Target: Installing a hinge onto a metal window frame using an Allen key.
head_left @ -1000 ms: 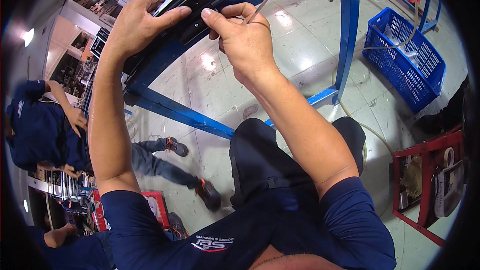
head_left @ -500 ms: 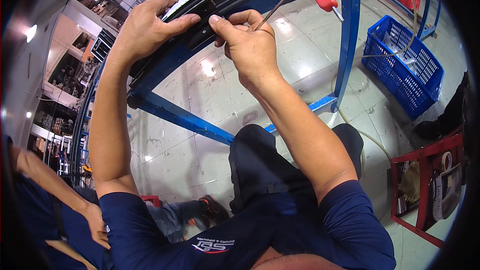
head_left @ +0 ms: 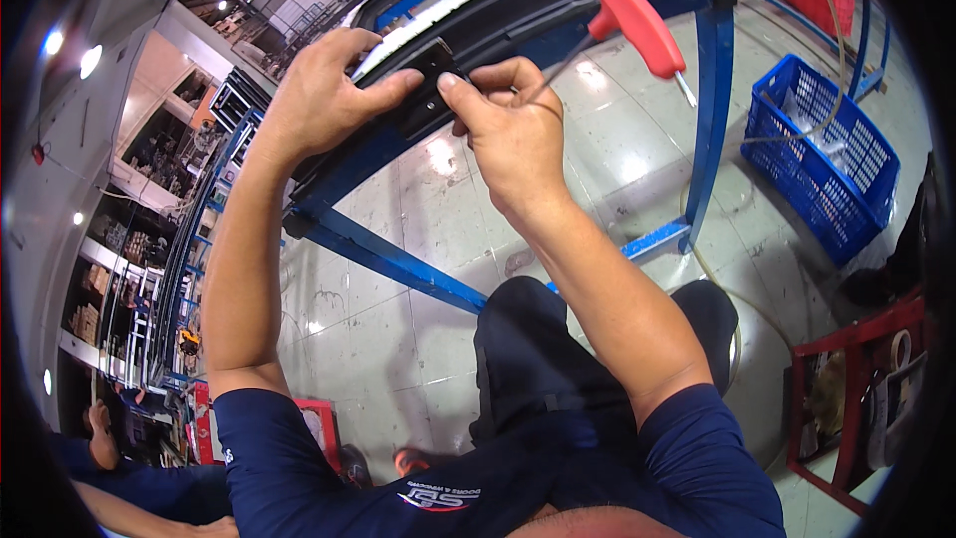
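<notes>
My left hand (head_left: 334, 100) grips the edge of a long black frame profile (head_left: 543, 20), fingers over its white-topped side and thumb on its near face. Beside that thumb, a small black plate (head_left: 435, 58) lies against the profile. My right hand (head_left: 518, 134) has its thumb and forefinger pinched at the plate's right side; whether a small part sits between those tips is hidden. Through the curled fingers of this hand runs the shaft of a red T-handle hex key (head_left: 637, 25), its handle sticking out to the right, away from the plate.
The frame rests on a blue metal stand (head_left: 709, 110). On the tiled floor at right are a blue perforated crate (head_left: 822, 159) holding clear plastic, a hose, and a red rack (head_left: 846, 408) with a tape roll. Another person's arm (head_left: 139, 513) shows at lower left.
My view has shifted, so the frame and both hands sit lower and further right in the picture. Both hands keep their hold at the plate. The other person at left has moved lower.
</notes>
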Available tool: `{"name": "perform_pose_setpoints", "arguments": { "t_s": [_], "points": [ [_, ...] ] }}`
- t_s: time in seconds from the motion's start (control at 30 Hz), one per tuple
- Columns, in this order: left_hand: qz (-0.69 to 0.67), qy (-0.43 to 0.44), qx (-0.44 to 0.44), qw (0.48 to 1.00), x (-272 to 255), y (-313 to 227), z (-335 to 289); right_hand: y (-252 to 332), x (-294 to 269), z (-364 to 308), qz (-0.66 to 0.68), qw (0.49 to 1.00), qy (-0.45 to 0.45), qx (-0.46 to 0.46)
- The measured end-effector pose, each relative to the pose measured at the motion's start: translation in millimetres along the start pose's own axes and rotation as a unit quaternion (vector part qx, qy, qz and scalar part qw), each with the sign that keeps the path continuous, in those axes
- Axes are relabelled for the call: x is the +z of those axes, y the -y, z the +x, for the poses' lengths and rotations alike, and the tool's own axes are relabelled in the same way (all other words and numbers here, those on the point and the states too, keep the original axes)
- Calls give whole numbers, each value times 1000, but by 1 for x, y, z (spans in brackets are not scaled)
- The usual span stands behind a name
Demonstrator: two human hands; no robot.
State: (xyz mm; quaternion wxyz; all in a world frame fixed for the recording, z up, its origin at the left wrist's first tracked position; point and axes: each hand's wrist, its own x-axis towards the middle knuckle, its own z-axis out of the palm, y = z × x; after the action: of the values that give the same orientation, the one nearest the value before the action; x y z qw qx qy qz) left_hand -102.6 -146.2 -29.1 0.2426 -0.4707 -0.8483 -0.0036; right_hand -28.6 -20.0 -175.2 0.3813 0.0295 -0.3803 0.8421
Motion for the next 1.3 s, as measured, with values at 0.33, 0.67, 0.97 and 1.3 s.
{"name": "perform_pose_setpoints", "arguments": {
  "t_s": [0.33, 0.67, 0.97, 1.3],
  "points": [
    [-16, 10, -27, 999, -2, 0, -3, 4, 0, -3, -25, 999, 13, 14],
    [-6, 12, -17, 1000, 0, -4, 2, -4, -50, -23, -101, 993, -4, -52],
    [9, 7, -6, 1000, 2, 8, -1, 21, -122, -78, -107, 993, 9, -55],
    [5, 3, -27, 1000, 7, 7, -4, 55, -63, -33, -164, 892, 113, -407]
  ]
}}
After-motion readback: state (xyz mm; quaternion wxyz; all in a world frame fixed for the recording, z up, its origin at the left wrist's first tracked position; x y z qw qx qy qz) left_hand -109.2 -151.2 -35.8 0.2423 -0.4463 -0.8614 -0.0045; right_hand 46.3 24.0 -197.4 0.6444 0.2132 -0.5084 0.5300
